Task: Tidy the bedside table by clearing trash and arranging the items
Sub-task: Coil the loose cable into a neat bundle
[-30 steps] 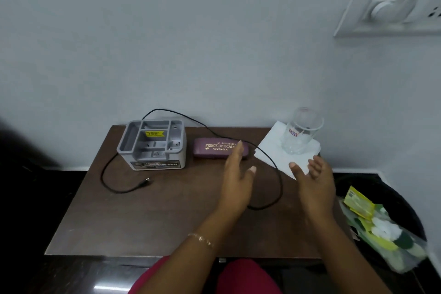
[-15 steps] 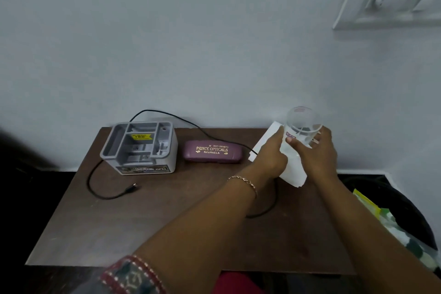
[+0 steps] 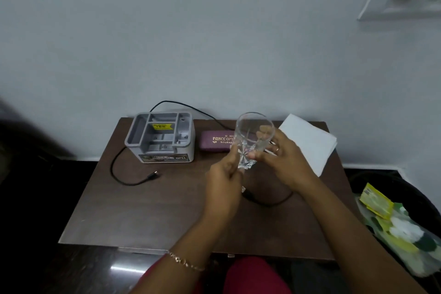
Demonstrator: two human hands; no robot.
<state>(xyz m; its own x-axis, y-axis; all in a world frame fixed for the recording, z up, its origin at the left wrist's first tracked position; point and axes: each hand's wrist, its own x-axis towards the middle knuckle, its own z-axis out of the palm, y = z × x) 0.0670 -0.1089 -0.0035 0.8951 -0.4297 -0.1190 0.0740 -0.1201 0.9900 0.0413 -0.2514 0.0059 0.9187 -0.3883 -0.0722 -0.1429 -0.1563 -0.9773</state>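
Both hands are on the drinking glass [image 3: 253,137], which you hold tilted above the middle of the bedside table [image 3: 143,217], in front of the purple spectacle case [image 3: 214,142] and, as far as I can judge, clear of the wood. Your right hand [image 3: 290,162] curls round its far side, with fingers showing through the wall. Your left hand [image 3: 224,181] pinches the lower part near the thick cut base. Neither hand is spread wide.

Treat the glass as rigid, brittle and smooth. It looks empty, so it should be light, with most of its weight in the base. The plain upper wall is probably the slippery part, and the faceted lower part should give your fingers more purchase. I would carry the load in one hand wrapped round the lower half, well under the rim, rather than in a fingertip pinch. Set it down flat on its base, without knocking the case or the grey organiser [image 3: 162,138] at the back left.

The white napkin [image 3: 310,143] lies at the back right corner; it is limp and is best lifted by an edge. The black cable [image 3: 130,180] loops in front of the organiser and runs under your hands, so it could snag the base. Off the right edge, the bin [image 3: 410,188] holds wrappers [image 3: 375,200].
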